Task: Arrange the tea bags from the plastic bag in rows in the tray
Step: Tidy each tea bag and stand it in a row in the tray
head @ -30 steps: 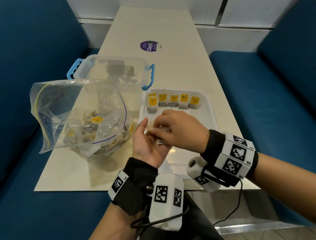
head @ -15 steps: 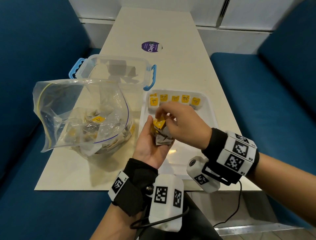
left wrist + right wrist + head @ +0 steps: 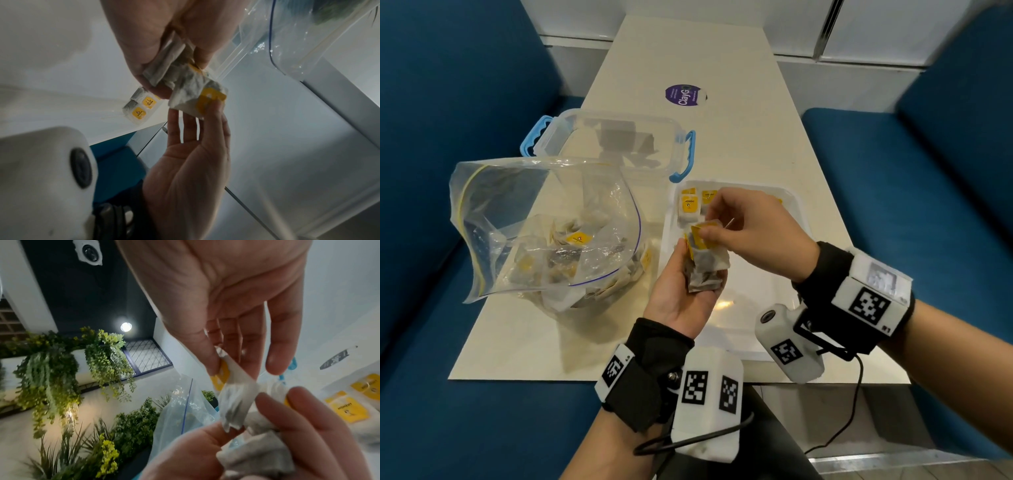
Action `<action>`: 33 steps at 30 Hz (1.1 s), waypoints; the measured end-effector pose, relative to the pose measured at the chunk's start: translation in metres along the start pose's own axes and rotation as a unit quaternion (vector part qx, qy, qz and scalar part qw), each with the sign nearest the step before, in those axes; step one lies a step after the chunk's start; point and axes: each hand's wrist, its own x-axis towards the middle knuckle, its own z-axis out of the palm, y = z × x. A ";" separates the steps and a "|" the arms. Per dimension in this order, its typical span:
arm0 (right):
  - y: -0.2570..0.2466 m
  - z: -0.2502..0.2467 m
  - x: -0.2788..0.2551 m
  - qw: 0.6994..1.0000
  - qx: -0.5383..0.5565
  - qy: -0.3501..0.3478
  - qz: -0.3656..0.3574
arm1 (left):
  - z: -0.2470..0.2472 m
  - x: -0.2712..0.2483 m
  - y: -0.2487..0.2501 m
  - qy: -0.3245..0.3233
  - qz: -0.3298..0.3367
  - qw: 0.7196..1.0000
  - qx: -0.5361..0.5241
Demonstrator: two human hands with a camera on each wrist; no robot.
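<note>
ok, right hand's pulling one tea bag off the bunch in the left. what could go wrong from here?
1. The left hand cups its bunch of tea bags loosely; the pull may drag extras out.
2. The right hand pinches only the yellow tag, which could tear off.
3. The raised hands hide part of the tray row, so placement may knock it.

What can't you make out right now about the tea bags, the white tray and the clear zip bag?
- Head view: the right hand covers the right end of the row in the white plastic tray; its count is unknown.
- How many crumpled tea bags the left hand holds: overlapping.
- Tea bags left in the clear plastic zip bag: jumbled behind glare.
- Yellow tag print: blurred in both wrist views.
</note>
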 end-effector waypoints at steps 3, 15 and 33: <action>-0.001 -0.002 0.000 0.999 0.036 -0.018 0.027 | 0.000 -0.001 0.000 -0.008 -0.003 1.000 -0.022; 0.005 0.000 -0.004 0.996 0.060 -0.005 0.058 | 0.001 -0.003 -0.005 -0.026 0.035 0.999 0.031; 0.005 -0.036 0.000 0.999 0.022 0.004 0.032 | -0.004 -0.003 -0.001 0.029 0.024 0.998 -0.050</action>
